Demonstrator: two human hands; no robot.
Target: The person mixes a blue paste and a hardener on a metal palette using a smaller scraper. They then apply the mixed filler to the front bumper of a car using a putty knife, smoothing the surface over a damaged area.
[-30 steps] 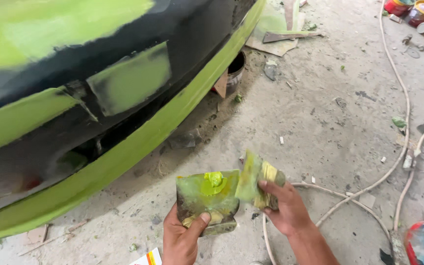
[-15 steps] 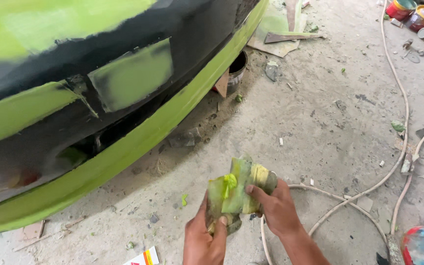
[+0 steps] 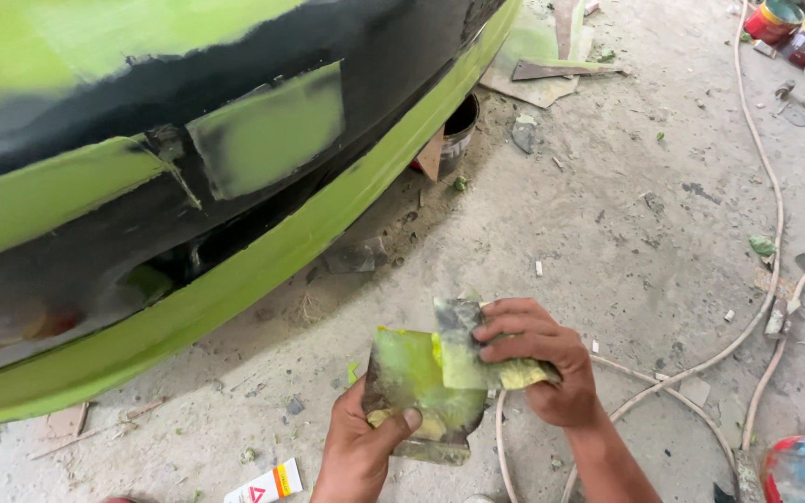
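Both hands' grip: left hand (image 3: 358, 447) and right hand (image 3: 542, 363) clamp paint-smeared sheets (image 3: 421, 382).

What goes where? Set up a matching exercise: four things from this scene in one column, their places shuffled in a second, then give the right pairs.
Things
1. flat green-smeared mixing card
2. folded green-stained scraper pad
3. round dark metal tin
4. small white tube with a red triangle

Places
A. on the concrete floor under the car's green edge
B. lying on the floor by the left wrist
C. pinched by the right hand
D. held from below by the left hand

Pairs: 1-D, 2-C, 3-A, 4-B
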